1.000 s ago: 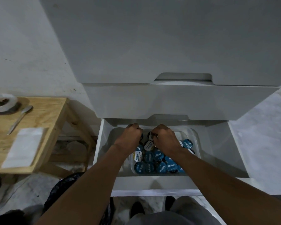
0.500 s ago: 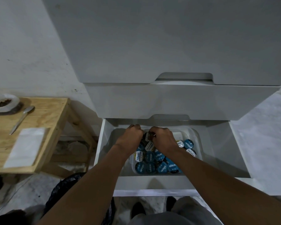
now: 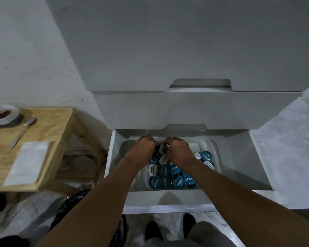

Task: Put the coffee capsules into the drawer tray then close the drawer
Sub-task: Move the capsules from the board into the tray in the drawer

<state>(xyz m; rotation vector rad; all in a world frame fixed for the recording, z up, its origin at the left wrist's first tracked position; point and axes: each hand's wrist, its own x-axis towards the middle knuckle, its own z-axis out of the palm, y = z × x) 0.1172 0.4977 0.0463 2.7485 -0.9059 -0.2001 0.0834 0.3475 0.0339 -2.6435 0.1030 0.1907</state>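
Both hands had crept to the tray's (image 3: 214,150) far end: left hand (image 3: 144,148) and right hand (image 3: 179,152) curled together over the capsules (image 3: 169,177); drawer (image 3: 168,198) still open.

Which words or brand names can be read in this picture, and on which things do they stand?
"EXCELSO": on the blue capsule lid at the tray's near right.
"EXCELSO": on the white and yellow capsule lid at the tray's left.
Other capsule lids: print turned or blurred, not surely readable.
White packet on the wooden table: no readable text.
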